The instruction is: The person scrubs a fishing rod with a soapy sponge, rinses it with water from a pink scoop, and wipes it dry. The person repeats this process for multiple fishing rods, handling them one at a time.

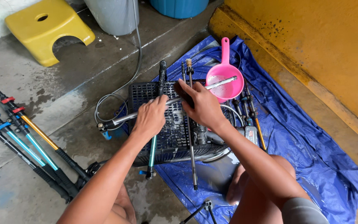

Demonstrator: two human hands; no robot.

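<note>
While a silver pole (146, 111) lies slanted across the black crate (168, 137), the left hand (149, 118) clenches around its middle and the right hand (199, 103) presses a dark sponge (184, 92) onto it just beside. Its far tip rests over a pink scoop (225, 83). Both forearms reach forward over a blue tarp (311, 149) spread on wet concrete floor (63, 83), with more poles (25, 141) lying left.

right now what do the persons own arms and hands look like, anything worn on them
Both arms are bare from the bottom of the picture to the fingertips: no sleeves, no gloves. The left hand and right hand show no rings, and neither wrist carries a watch or band. The only clothing in view is a grey hem at the lower right, over the leg rather than on an arm.
</note>
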